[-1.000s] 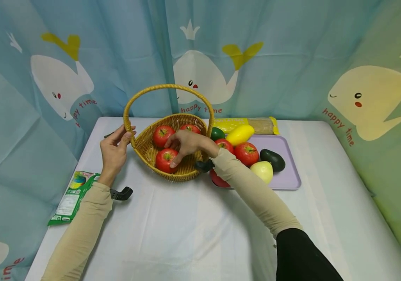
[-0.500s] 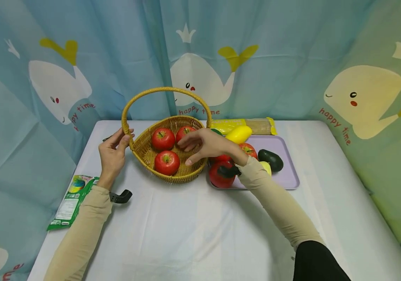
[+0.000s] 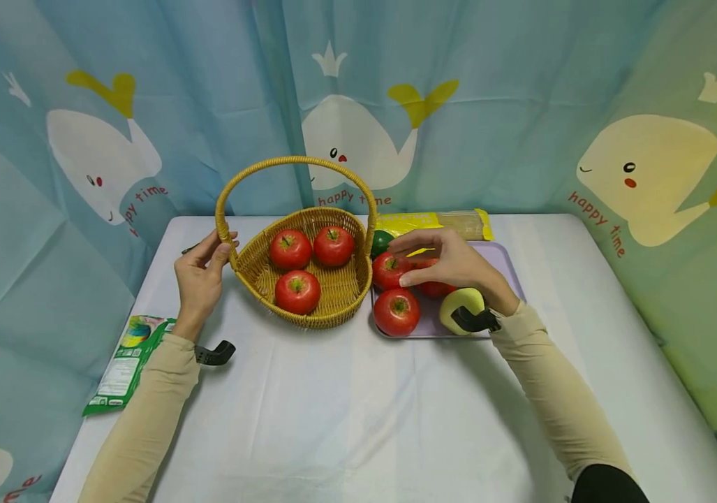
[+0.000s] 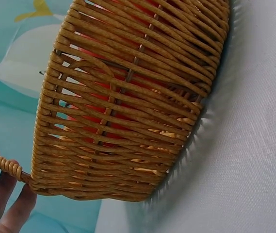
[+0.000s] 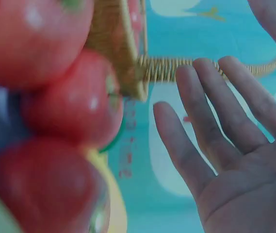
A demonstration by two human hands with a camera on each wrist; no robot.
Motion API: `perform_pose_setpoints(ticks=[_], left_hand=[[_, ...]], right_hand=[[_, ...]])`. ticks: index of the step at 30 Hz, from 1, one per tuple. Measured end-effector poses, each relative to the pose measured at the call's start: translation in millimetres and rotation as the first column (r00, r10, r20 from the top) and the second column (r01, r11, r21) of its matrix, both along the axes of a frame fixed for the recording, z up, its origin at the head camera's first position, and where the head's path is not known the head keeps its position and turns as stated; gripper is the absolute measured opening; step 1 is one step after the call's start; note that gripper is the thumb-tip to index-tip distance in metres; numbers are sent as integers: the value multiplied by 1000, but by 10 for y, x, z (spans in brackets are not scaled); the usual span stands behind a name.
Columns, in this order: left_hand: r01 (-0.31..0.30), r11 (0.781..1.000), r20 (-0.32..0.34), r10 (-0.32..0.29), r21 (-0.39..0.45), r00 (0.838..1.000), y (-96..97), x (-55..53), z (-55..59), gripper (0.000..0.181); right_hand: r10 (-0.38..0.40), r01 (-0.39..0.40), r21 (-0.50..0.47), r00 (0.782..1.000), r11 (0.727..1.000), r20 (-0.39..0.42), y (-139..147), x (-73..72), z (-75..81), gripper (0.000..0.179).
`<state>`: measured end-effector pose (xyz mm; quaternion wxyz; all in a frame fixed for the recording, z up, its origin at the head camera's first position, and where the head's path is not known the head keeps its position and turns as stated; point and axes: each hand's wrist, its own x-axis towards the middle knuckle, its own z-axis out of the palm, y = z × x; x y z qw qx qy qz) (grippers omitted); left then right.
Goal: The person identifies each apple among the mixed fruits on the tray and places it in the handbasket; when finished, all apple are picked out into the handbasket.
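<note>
My left hand (image 3: 200, 279) pinches the left end of the arched handle (image 3: 295, 161) of a wicker basket (image 3: 264, 297). In the left wrist view the fingers (image 4: 19, 206) curl at the handle's foot beside the woven wall (image 4: 113, 116). Three red apples lie inside: a back-left apple (image 3: 290, 249), a back-right apple (image 3: 334, 246) and a front apple (image 3: 297, 292). My right hand (image 3: 455, 262) hovers over the fruit on a purple tray (image 3: 504, 262), fingers spread and holding nothing. Below and beside it are a left apple (image 3: 389, 271), a front apple (image 3: 397, 312) and a partly covered apple (image 3: 436, 288).
A pale green round fruit (image 3: 459, 307) sits on the tray under my right wrist. A dark green item (image 3: 381, 242) lies by the basket. Behind the tray is a yellow noodle pack (image 3: 465, 223). A green packet (image 3: 126, 367) lies by my left forearm. A curtain (image 3: 207, 140) stands behind the table.
My right hand has left the apple in the basket and moved right, out over the tray. The left hand keeps its hold on the handle.
</note>
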<state>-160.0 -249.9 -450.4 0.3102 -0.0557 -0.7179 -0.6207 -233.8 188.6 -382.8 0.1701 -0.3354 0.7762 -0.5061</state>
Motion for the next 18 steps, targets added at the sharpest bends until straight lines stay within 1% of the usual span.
perform_pose_setpoints(ticks=[4, 7, 13, 18], left_hand=[[1, 1000, -6, -1, -5, 1000, 4, 1, -4, 33], [5, 1000, -6, -5, -6, 1000, 2, 7, -2, 34], [5, 1000, -3, -5, -16, 1000, -3, 8, 6, 33], [12, 1000, -6, -12, -17, 1000, -7, 1, -3, 34]], right_hand=[[-98, 103, 79, 993, 992, -67, 187, -30, -24, 57], [-130, 147, 150, 985, 978, -117, 282, -48, -34, 61], [-131, 180, 289, 975, 940, -179, 392, -73, -49, 64], [-130, 194, 368, 973, 909, -193, 425, -99, -57, 64]])
